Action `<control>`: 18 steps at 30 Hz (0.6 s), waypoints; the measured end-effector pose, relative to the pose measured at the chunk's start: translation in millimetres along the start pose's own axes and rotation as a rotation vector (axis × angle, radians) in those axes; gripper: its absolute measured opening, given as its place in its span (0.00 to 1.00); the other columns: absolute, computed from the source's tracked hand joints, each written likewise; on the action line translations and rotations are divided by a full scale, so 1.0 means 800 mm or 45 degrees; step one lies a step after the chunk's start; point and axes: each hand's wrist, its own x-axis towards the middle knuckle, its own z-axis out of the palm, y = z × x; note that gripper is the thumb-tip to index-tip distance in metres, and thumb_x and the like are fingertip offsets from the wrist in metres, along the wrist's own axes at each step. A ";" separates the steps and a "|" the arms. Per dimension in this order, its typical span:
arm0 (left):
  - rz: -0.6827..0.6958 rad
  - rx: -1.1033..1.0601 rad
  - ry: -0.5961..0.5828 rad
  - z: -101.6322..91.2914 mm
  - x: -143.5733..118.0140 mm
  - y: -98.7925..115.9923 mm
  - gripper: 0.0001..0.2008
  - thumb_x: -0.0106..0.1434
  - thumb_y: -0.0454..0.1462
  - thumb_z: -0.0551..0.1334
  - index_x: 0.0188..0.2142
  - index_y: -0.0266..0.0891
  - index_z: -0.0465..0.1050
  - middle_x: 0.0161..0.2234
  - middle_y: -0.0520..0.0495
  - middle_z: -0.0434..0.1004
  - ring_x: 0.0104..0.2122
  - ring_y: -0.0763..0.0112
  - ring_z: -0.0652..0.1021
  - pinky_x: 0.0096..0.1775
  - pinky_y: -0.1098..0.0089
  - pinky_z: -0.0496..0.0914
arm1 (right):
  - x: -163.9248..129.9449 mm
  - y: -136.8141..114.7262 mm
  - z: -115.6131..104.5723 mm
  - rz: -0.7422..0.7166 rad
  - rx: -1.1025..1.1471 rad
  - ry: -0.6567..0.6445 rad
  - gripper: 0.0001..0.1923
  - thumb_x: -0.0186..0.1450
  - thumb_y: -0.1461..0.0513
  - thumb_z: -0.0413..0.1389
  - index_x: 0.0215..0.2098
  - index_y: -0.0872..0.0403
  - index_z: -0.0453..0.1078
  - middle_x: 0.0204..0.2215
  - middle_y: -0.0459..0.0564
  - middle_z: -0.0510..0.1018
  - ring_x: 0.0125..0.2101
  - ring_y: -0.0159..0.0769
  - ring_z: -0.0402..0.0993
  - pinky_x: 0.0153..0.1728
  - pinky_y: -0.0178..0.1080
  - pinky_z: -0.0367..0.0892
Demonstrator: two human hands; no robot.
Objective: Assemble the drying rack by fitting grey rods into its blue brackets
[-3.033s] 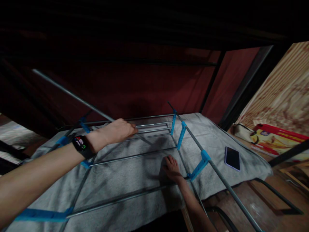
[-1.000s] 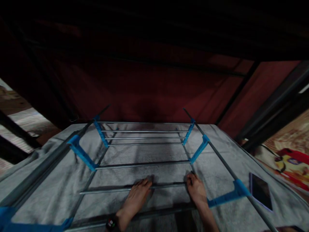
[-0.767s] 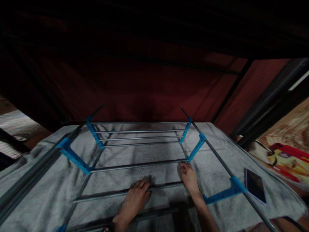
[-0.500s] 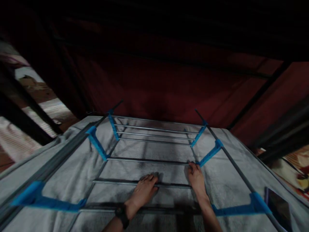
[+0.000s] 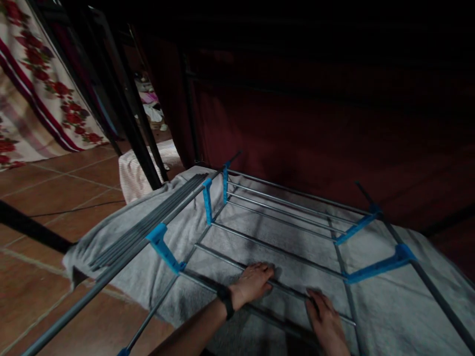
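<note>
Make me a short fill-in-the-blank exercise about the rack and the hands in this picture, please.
1. The plastic brackets joining the rack's metal rods are ____.
2. The rack lies on a grey ____.
3. The left hand has a black ____ on its wrist.
4. Both the left hand and the right hand rest on a metal ____.

Missing words: blue; towel; watch; rod

Metal rods (image 5: pixel 282 252), plastic connectors (image 5: pixel 165 249), terry towel (image 5: pixel 389 316)

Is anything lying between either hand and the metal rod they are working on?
Nothing visible. The left hand already rests on the metal rod of the rack, and the right hand lies at the same rod farther right. Only the grey towel lies underneath.
</note>
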 end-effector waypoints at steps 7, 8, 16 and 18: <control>0.048 0.053 0.042 -0.004 -0.005 0.007 0.11 0.70 0.39 0.60 0.50 0.43 0.76 0.54 0.42 0.78 0.57 0.56 0.77 0.58 0.59 0.70 | -0.008 -0.001 -0.004 -0.128 -0.156 -0.022 0.21 0.70 0.50 0.46 0.50 0.49 0.77 0.49 0.56 0.80 0.51 0.51 0.77 0.52 0.53 0.72; 0.054 0.061 0.052 -0.005 -0.006 0.008 0.11 0.71 0.39 0.59 0.49 0.43 0.76 0.53 0.42 0.78 0.56 0.56 0.77 0.58 0.59 0.70 | -0.005 -0.003 -0.005 -0.123 -0.151 -0.022 0.21 0.71 0.51 0.46 0.47 0.49 0.77 0.46 0.55 0.81 0.48 0.50 0.78 0.51 0.52 0.72; -0.006 0.184 0.148 -0.034 -0.017 0.003 0.13 0.71 0.33 0.55 0.49 0.44 0.76 0.50 0.44 0.80 0.53 0.58 0.78 0.60 0.57 0.67 | 0.004 0.000 -0.023 -0.117 -0.109 0.047 0.20 0.72 0.48 0.46 0.46 0.49 0.75 0.43 0.55 0.81 0.45 0.51 0.79 0.49 0.53 0.71; -0.065 0.235 0.207 -0.047 -0.019 -0.006 0.16 0.71 0.31 0.52 0.48 0.44 0.77 0.48 0.44 0.80 0.52 0.59 0.78 0.60 0.57 0.66 | 0.005 0.010 -0.031 -0.109 -0.131 0.082 0.21 0.72 0.47 0.46 0.45 0.49 0.75 0.42 0.55 0.81 0.42 0.51 0.79 0.48 0.54 0.72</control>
